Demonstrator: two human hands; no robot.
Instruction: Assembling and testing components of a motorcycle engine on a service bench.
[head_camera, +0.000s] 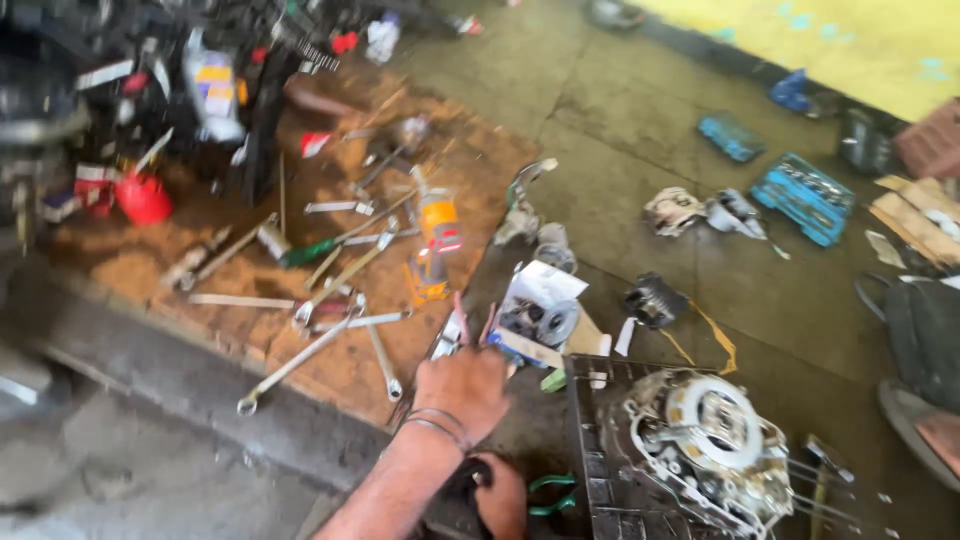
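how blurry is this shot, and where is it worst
Head view: motion blur smears the whole frame, worst at the top left, where the dark clutter beyond the red container is unreadable. The wrenches on the board and the engine part keep rough outlines. The left hand is soft-edged. Daylight is flat, without harsh glare.

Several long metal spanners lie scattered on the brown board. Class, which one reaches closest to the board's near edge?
The long spanner lying diagonally at the board's front, its ring end at the near edge, left of the reaching hand. The others lie further back, towards the board's middle.
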